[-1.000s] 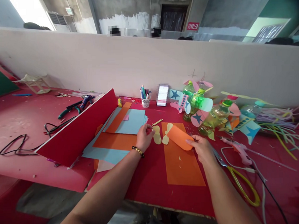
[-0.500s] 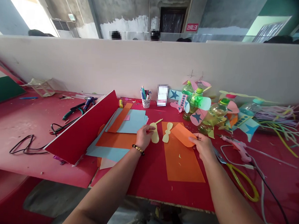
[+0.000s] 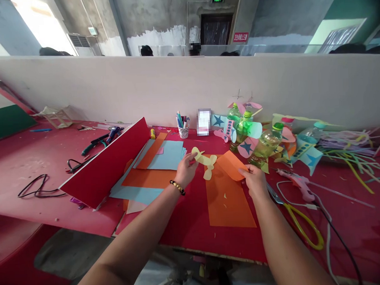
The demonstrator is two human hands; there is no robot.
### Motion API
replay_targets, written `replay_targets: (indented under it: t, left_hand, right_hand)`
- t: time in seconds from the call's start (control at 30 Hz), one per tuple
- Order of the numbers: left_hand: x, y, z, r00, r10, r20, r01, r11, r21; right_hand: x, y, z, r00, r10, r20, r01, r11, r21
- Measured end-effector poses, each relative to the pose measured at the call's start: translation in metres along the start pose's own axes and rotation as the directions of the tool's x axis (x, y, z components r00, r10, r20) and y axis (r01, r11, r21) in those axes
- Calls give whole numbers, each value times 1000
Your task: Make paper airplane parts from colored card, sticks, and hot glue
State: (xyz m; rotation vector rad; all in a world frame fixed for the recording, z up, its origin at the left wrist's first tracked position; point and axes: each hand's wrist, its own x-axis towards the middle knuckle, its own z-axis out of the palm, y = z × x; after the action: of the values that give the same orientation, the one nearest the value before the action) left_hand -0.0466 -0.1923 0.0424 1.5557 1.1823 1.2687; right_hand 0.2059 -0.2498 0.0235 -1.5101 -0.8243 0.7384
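Observation:
My left hand (image 3: 187, 170) pinches a pale yellow paper cutout (image 3: 203, 159) with rounded ends, tilted above the red table. Its right end overlaps a second yellow cutout (image 3: 208, 173), pinched in at the middle, which lies by the upper left edge of a large orange sheet (image 3: 232, 205). Between the thumb and fingers of my right hand (image 3: 253, 177) is a smaller orange paper piece (image 3: 231, 165) with a rounded corner, held over the top of that sheet. Scissors (image 3: 302, 226) with yellow handles lie beside my right forearm.
Blue and orange papers (image 3: 147, 178) are stacked left of my left hand, beside a raised red board (image 3: 105, 165). A pen cup (image 3: 183, 131) and a phone (image 3: 204, 121) stand at the back. Decorated bottles (image 3: 267, 143) and a pink glue gun (image 3: 295, 183) occupy the right.
My left hand has lifted and turned its yellow cutout, moving it right until it overlaps the other one. My right hand still holds the orange piece. The view has shifted slightly.

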Motion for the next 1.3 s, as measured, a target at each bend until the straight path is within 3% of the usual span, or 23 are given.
replay_targets:
  t: [0.17, 0.37, 0.5, 0.63, 0.7, 0.8, 0.87, 1.03, 1.3]
  left_hand:
    - [19, 20, 34, 992, -5, 128, -22, 978, 207]
    - [42, 19, 75, 959, -30, 282, -82, 923, 376]
    - [44, 14, 68, 927, -69, 368, -122, 873, 471]
    - [13, 11, 47, 916, -38, 399, -209, 803, 557]
    - [-11, 9, 43, 834, 7, 552, -407, 684, 606]
    - [-40, 7, 49, 710, -49, 702, -542, 599, 590]
    - [-48, 7, 57, 681, -73, 728, -570, 571, 591]
    - [-30, 9, 74, 716, -95, 692, -549, 535, 642]
    - [18, -1, 81, 678, -106, 727, -589, 513, 624]
  right_hand:
    - [6, -1, -3, 981, -42, -187, 56, 996, 70]
    - [5, -8, -3, 948, -67, -312, 124, 978, 165]
    - [3, -11, -3, 945, -47, -323, 121, 969, 216]
    - [2, -13, -2, 943, -40, -331, 134, 955, 264]
    - [2, -14, 0, 943, -42, -331, 143, 947, 288]
    - [1, -14, 1, 948, -44, -316, 144, 943, 300]
    - [0, -15, 1, 951, -41, -307, 138, 944, 301]
    - [-3, -16, 0, 952, -46, -301, 142, 942, 303]
    - [-1, -12, 2, 965, -3, -261, 102, 925, 367]
